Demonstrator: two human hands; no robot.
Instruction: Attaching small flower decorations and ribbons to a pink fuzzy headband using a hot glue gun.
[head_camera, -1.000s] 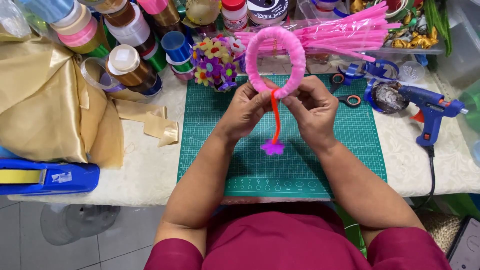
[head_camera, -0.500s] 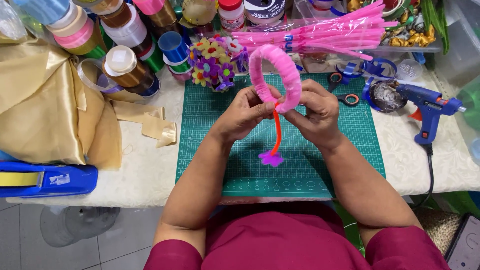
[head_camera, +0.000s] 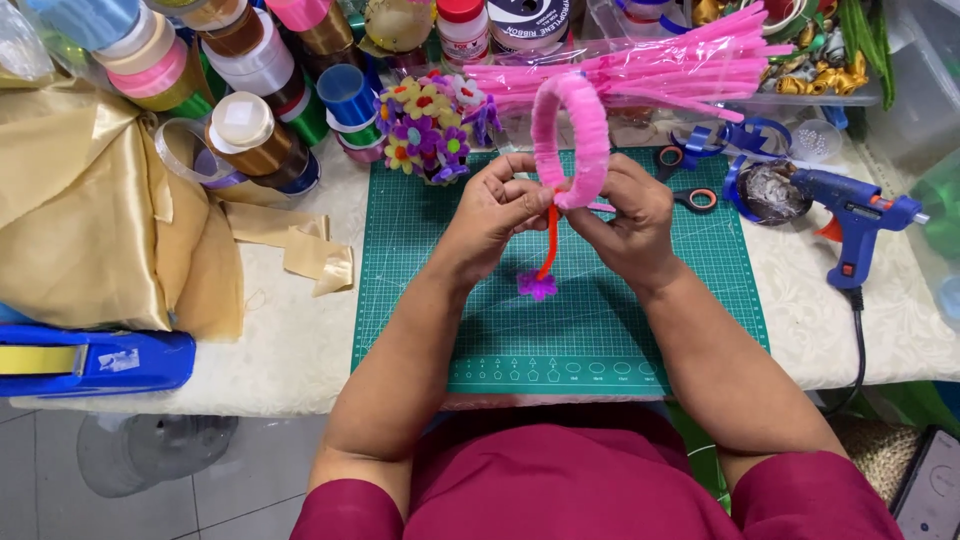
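Observation:
Both hands hold a fuzzy pink pipe-cleaner ring (head_camera: 572, 130) upright above the green cutting mat (head_camera: 600, 330). My left hand (head_camera: 495, 215) pinches the ring's bottom from the left, and my right hand (head_camera: 625, 220) grips it from the right. An orange pipe-cleaner stem (head_camera: 548, 240) hangs from the ring between my hands, ending in a small purple flower (head_camera: 536, 286) just above the mat. The ring is turned nearly edge-on to the camera.
A bunch of small felt flowers (head_camera: 425, 125) and a pack of pink pipe cleaners (head_camera: 650, 70) lie behind the mat. Ribbon spools (head_camera: 250, 130), gold fabric (head_camera: 90, 220), a blue case (head_camera: 90, 360), scissors (head_camera: 690, 195) and a blue glue gun (head_camera: 850, 215) surround it.
The pink ring has turned from facing the camera to nearly edge-on. Both hands have shifted a little with it, and the hanging stem and flower followed.

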